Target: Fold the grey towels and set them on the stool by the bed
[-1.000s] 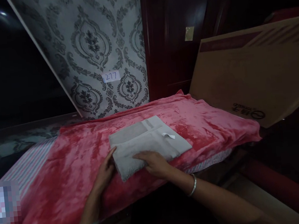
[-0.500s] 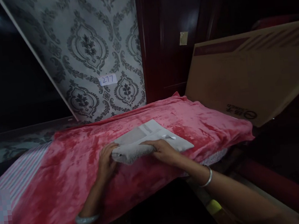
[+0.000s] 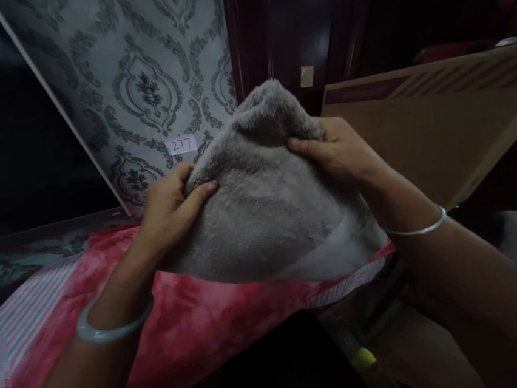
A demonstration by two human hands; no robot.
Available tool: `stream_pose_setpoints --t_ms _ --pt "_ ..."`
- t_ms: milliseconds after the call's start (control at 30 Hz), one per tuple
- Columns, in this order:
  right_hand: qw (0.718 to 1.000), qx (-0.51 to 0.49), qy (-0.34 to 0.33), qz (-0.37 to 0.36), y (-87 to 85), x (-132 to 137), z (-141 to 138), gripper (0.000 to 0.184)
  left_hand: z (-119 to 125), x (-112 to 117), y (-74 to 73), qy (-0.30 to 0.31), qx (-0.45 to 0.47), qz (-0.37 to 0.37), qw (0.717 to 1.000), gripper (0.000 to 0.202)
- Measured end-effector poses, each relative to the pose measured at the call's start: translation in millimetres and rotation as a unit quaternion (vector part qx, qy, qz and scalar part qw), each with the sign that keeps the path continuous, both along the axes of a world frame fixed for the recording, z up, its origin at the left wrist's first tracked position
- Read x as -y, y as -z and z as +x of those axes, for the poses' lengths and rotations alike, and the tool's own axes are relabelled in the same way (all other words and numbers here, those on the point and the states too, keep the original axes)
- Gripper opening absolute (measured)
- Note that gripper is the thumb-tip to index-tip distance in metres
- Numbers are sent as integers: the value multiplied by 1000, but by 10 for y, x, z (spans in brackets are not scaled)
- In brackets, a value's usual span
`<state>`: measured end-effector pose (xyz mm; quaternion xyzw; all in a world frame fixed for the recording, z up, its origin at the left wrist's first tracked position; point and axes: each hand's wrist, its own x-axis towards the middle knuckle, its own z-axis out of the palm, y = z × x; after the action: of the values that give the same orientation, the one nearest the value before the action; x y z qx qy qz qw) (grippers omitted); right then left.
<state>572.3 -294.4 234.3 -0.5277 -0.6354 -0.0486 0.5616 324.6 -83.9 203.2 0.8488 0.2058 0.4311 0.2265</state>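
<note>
A fluffy grey plush cloth (image 3: 261, 218) hangs spread between my two hands, raised above the red blanket (image 3: 182, 311). Its top edge bunches into a peak, and a smoother, paler patch shows at the lower right. At the cloth's left edge, my left hand (image 3: 172, 205) pinches it with the thumb on the near side. Higher up on the right, my right hand (image 3: 336, 150) grips the upper edge, thumb also in front. The fingers behind the cloth are partly hidden. I cannot tell what kind of article the cloth is.
A large cardboard box (image 3: 434, 122) leans at the right. Behind the blanket stands a patterned wall (image 3: 148, 89) bearing a paper label (image 3: 182, 144) marked 277. A dark screen (image 3: 19, 131) is on the left. Striped fabric (image 3: 34, 292) shows beside the blanket.
The grey cloth was folded low over the blanket; now it is lifted toward me and opened out, fluffy side showing. Both hands have risen and moved apart.
</note>
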Motion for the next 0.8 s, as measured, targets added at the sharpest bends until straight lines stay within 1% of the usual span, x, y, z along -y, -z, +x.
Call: stream_pose_setpoints --t_ms 33,100,167,200,233,267,300,333,367,400,433,467,500,533,567,600,667,733,800 --pt "1000 -3 -4 0 -47 -84 84 34 36 -65 -55 7 3 -19 1000 42" --pt "999 -19 -19 -21 -89 -375 260 33 110 -218 -120 28 -2 -64 998 47" --pt "997 -35 -31 -61 -63 -790 414 30 177 -393 -97 45 -9 -120 992 52" --pt "995 -40 -26 -83 -21 -1014 470 27 200 -488 -36 45 -16 -149 988 53" --pt "994 -45 -5 -98 45 -1226 506 23 214 -587 67 38 -25 -178 983 54" --pt "992 -55 37 -103 140 -1409 522 20 216 -688 212 27 -39 -210 977 54" --pt "988 -72 84 -105 267 -1548 521 21 205 -789 398 13 -58 -242 968 52" --pt "982 -93 124 -111 428 -1631 508 24 181 -886 614 -1 -76 -277 958 49" --pt "974 -115 149 -124 622 -1655 490 28 147 -976 849 -17 -96 -325 941 46" --pt "966 -143 154 -149 844 -1619 474 32 106 -1058 1086 -40 -113 -364 923 41" --pt "960 -162 152 -173 1085 -1530 466 33 64 -1131 1308 -83 -129 -385 910 37" --pt "950 -183 154 -200 1335 -1400 468 34 26 -1194 1502 -100 -141 -392 903 35" --pt "938 -210 165 -224 1580 -1240 480 32 -4 -1249 1659 -112 -147 -396 900 33" --pt "927 -229 178 -239 1809 -1068 502 30 -23 -1297 1776 -123 -150 -394 898 33" --pt "915 -249 193 -252 2014 -896 528 29 -31 -1338 1854 -123 -150 -391 900 32" --pt "903 -270 206 -263 2189 -740 555 27 -30 -1372 1900 -118 -151 -387 902 32" --pt "878 -315 220 -284 2448 -510 590 27 -15 -1421 1926 -112 -156 -383 904 34" --pt "854 -364 218 -303 2607 -415 582 30 -1 -1437 1913 -110 -157 -380 905 39" --pt "834 -406 201 -314 2699 -428 533 34 0 -1415 1898 -114 -152 -382 905 44"
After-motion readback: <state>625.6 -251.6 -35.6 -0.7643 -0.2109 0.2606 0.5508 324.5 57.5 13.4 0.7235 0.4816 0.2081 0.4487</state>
